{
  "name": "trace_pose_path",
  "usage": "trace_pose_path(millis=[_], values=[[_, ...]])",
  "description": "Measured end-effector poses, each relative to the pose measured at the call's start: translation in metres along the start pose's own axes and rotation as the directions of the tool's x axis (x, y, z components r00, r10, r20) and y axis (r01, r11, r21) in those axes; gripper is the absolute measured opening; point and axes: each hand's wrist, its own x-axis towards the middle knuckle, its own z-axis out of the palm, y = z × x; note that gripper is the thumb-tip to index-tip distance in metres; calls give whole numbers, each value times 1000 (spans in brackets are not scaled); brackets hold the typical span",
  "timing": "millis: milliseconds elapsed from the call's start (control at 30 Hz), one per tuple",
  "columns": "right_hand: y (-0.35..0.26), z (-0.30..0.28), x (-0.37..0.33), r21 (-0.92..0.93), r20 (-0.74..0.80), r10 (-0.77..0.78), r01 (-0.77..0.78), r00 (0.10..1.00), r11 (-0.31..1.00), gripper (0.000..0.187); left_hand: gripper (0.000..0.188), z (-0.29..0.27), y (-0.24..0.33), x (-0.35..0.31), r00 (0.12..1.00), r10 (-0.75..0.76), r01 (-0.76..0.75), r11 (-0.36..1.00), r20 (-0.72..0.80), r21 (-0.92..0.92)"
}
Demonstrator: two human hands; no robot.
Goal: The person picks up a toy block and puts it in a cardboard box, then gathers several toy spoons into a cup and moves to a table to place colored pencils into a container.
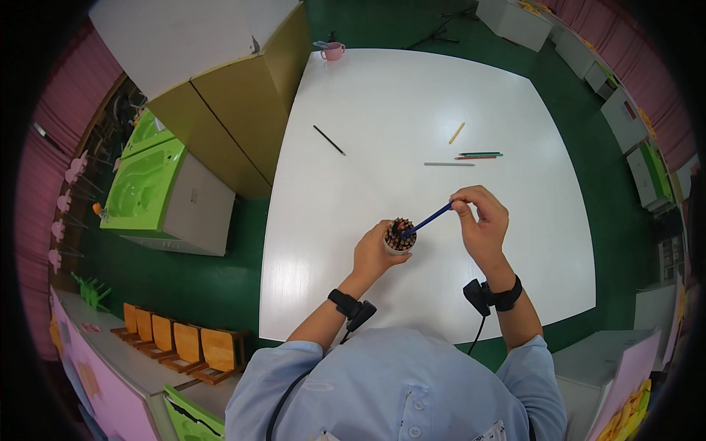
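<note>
My left hand (373,251) is wrapped round a small round cup (400,251) packed with several coloured pencils, their tips facing up. Between the thumb and fingers of my right hand (482,219) is the upper end of a blue pencil (432,218). It slants down to the left, its lower end at the pencils in the cup; whether it is inside the cup I cannot tell. Farther off on the table lie a black pencil (329,140) at left, a yellow pencil (457,133), a grey pencil (449,165), a green pencil (482,153) and a reddish-brown pencil (476,157) at right.
The white table (382,103) has a pink cup (333,51) at its far left corner. A brown and white cabinet (228,110) adjoins its left side. Beyond stand a green sink unit (147,184) and a row of wooden chairs (220,347). Black bands with cables sit on both my wrists.
</note>
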Motion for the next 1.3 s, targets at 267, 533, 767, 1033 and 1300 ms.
trace_pose_path(millis=[267,533,767,1033,1300], values=[[18,30,-11,-229,470,-138,272,872,935,12,65,5,-1,5,1000,4,-3,1000,17,-13],[95,12,-3,-109,410,235,-208,881,972,18,98,-31,-8,14,962,19,7,995,274,-95],[268,-17,-62,-587,100,472,-331,876,739,45,56,-118,-65,72,964,120,-180,951,239,251],[279,23,-41,-734,67,520,-311,852,604,62,43,-109,-113,176,985,134,-174,784,111,595],[280,56,-23,-804,187,418,-106,889,585,58,55,-72,-142,254,960,186,-281,597,211,751]])
